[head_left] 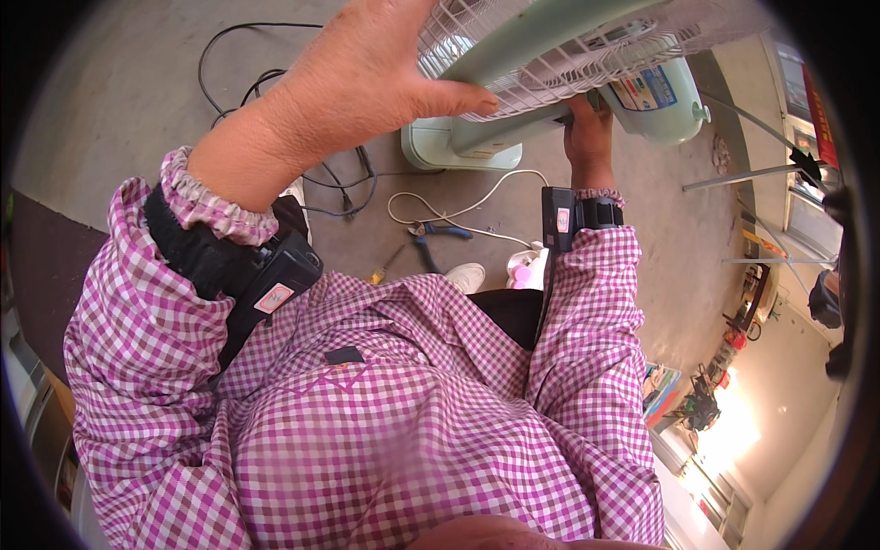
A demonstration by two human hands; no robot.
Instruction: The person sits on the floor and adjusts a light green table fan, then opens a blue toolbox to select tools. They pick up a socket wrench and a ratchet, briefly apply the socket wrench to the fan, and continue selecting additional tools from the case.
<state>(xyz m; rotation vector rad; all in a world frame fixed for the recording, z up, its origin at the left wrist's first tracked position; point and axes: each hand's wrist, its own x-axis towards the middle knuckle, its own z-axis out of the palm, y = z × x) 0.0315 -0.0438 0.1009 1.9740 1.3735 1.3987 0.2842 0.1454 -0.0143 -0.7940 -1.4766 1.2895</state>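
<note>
Head view: a pale green electric fan (541,38) is seen at the top of the scene, tilted, with its wire cage (587,78) partly cut off by the upper edge. Its foot (431,151) is seen at the lower left of the fan, above the grey floor (669,266); whether the floor is touched by it cannot be told. The cage rim is grasped by the left hand (371,78), its thumb laid along the near edge; the other fingers of that hand are hidden or cropped. The right hand (588,133) is raised under the cage, close beside the rounded motor housing (665,105), which is marked with a printed label. Its fingers are partly concealed by the fan, so how firmly they are closed cannot be told. Looped black cable (344,188) is spread on the floor at left; a white cord (403,211) is curled nearer the middle. Blue-handled pliers (446,231) are laid just beside that cord, and a yellow-handled screwdriver (378,275) is noted further left. A white shoe (466,278) is seen below the pliers. Black devices are strapped to both wrists over checked sleeves (587,312). Thin metal tubes (742,176) are noted at right.
</note>
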